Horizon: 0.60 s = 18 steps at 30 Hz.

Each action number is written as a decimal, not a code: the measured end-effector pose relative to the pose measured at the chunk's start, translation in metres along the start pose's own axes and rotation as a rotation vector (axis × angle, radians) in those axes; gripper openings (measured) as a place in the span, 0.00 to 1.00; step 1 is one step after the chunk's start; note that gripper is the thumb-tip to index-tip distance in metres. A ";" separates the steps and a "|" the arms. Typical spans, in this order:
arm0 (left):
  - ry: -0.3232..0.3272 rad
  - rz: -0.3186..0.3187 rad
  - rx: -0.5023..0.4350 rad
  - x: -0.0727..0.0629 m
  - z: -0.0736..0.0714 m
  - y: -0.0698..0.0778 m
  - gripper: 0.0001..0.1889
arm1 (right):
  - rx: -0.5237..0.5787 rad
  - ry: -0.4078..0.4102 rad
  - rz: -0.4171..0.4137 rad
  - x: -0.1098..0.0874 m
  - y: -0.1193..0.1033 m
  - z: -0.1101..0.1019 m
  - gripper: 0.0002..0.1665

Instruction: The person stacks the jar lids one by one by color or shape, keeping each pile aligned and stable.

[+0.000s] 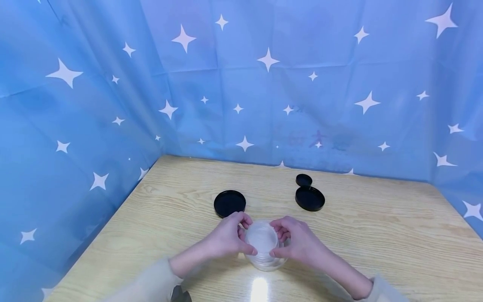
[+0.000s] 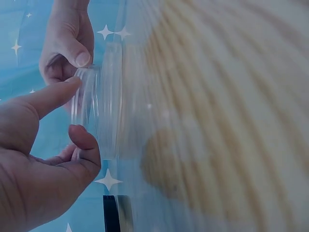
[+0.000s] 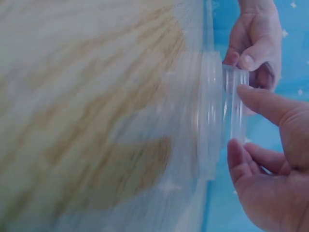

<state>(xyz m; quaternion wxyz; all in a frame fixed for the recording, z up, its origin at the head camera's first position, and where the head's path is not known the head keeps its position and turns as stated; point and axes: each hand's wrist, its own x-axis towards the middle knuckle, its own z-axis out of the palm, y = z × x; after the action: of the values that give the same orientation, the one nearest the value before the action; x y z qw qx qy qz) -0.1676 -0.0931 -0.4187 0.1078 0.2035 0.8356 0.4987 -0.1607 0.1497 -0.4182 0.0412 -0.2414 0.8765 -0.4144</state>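
Between both hands is a small clear round plastic container. My left hand grips its left side, thumb toward me and fingers toward the far side. On the opposite side, my right hand holds it the same way with thumb and curled fingers. Directly beneath is a wider clear round plastic container, low on the table. In the left wrist view the small container stands right over the wider one. The right wrist view also shows the fingertips at the small container's side.
A black round lid lies upturned just beyond my left hand. Farther back on the right are another black lid and a smaller one, edge to edge. A blue star-printed curtain borders the wooden table.
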 end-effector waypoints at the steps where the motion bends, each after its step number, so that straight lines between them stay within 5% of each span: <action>1: -0.001 0.001 0.012 0.000 0.000 0.000 0.31 | -0.011 0.003 0.001 -0.001 0.000 0.000 0.38; 18: -0.009 0.005 0.127 0.001 0.005 -0.001 0.31 | -0.096 -0.012 -0.025 -0.003 -0.002 0.002 0.37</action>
<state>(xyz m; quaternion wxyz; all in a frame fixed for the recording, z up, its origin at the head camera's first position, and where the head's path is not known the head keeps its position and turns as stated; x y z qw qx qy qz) -0.1668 -0.0895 -0.4223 0.0969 0.2143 0.8645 0.4441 -0.1566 0.1487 -0.4191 0.0295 -0.2564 0.8920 -0.3711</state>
